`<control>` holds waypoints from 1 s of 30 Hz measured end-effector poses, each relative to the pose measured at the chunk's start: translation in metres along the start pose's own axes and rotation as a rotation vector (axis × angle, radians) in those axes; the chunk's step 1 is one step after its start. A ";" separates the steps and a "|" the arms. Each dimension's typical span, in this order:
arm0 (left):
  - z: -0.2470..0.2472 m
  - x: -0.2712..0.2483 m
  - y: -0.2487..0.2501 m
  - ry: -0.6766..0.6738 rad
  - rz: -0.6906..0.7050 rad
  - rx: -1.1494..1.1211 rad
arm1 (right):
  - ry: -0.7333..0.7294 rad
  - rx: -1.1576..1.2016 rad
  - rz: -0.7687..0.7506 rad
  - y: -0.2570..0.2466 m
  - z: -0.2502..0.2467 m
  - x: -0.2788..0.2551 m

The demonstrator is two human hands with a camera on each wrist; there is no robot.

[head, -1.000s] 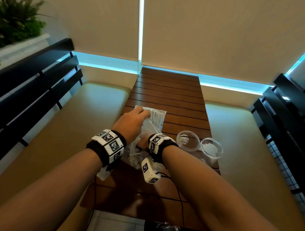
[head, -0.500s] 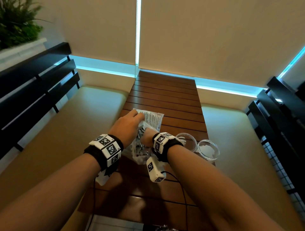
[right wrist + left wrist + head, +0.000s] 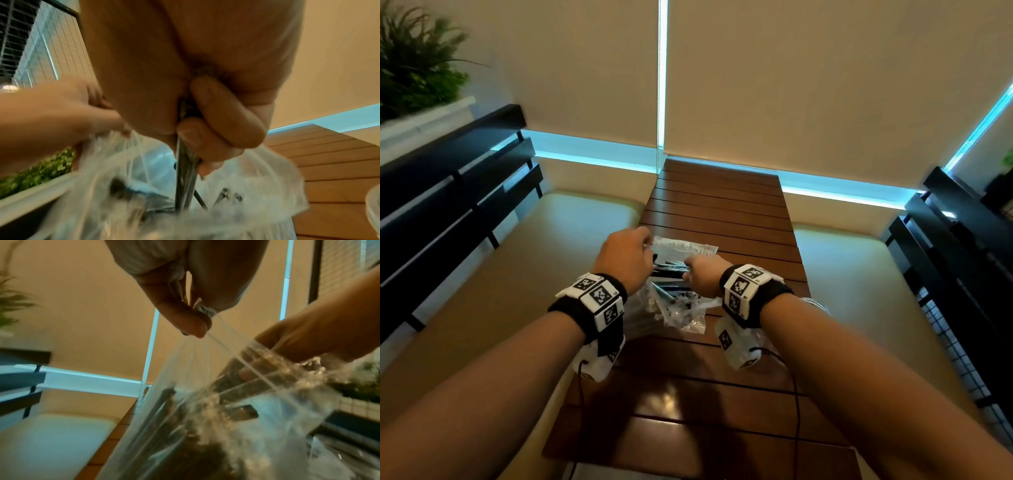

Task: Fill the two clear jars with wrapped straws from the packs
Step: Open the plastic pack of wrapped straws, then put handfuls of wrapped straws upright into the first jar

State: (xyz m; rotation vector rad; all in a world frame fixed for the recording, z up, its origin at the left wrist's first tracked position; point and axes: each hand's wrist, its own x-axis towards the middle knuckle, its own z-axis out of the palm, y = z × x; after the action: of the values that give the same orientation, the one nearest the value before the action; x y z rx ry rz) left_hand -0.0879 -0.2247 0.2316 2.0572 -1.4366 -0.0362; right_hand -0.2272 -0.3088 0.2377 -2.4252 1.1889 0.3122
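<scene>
In the head view my left hand (image 3: 625, 260) and right hand (image 3: 702, 277) hold a clear plastic straw pack (image 3: 678, 310) up over the wooden table (image 3: 722, 212). The left wrist view has my left hand (image 3: 202, 318) pinching the pack's (image 3: 205, 418) open edge. The right wrist view has my right hand (image 3: 191, 138) gripping a bundle of dark wrapped straws (image 3: 185, 178) that reach down into the pack. A second pack (image 3: 688, 245) lies flat on the table behind my hands. My right wrist hides the jars except for one clear rim (image 3: 373, 211).
Cream bench cushions (image 3: 517, 274) flank the narrow slatted table, with black slatted backrests (image 3: 448, 192) beyond them. A roller blind (image 3: 791, 85) closes off the far end. A green plant (image 3: 414, 68) stands at the upper left. Cables (image 3: 796, 394) trail from my wrist cameras.
Both hands have risen from the table and lifted the pack. My right hand has come up gripping straws. The jars, in plain sight before, are now behind my right wrist.
</scene>
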 end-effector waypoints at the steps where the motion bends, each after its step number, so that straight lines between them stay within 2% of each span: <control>1: -0.003 0.003 -0.002 0.003 -0.077 -0.035 | -0.001 -0.014 -0.020 0.002 -0.010 -0.003; 4: -0.008 0.013 -0.008 0.014 -0.284 -0.160 | -0.013 0.072 -0.073 0.008 -0.036 -0.015; 8: -0.013 0.030 -0.003 0.052 -0.361 -0.207 | -0.017 0.280 -0.099 0.020 -0.062 -0.029; 12: -0.013 0.037 0.003 0.033 -0.424 -0.273 | 0.010 0.341 -0.095 0.031 -0.071 -0.036; 17: 0.003 0.036 -0.003 -0.015 -0.488 -0.322 | -0.055 0.153 -0.056 0.037 -0.066 -0.040; 22: 0.003 0.045 -0.014 0.047 -0.550 -0.390 | -0.056 0.041 -0.101 0.049 -0.085 -0.048; 23: 0.003 0.047 -0.016 0.054 -0.549 -0.399 | -0.055 0.083 -0.108 0.052 -0.089 -0.051; 26: 0.005 0.052 -0.020 0.061 -0.547 -0.412 | -0.088 0.417 -0.104 0.060 -0.101 -0.064; 30: -0.001 0.060 -0.016 0.109 -0.532 -0.412 | -0.018 0.633 -0.172 0.070 -0.118 -0.073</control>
State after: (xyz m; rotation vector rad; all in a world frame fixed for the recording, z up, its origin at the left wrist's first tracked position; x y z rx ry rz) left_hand -0.0499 -0.2721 0.2437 1.9897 -0.7094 -0.3972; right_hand -0.3252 -0.3506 0.3506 -1.9382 0.8871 -0.0897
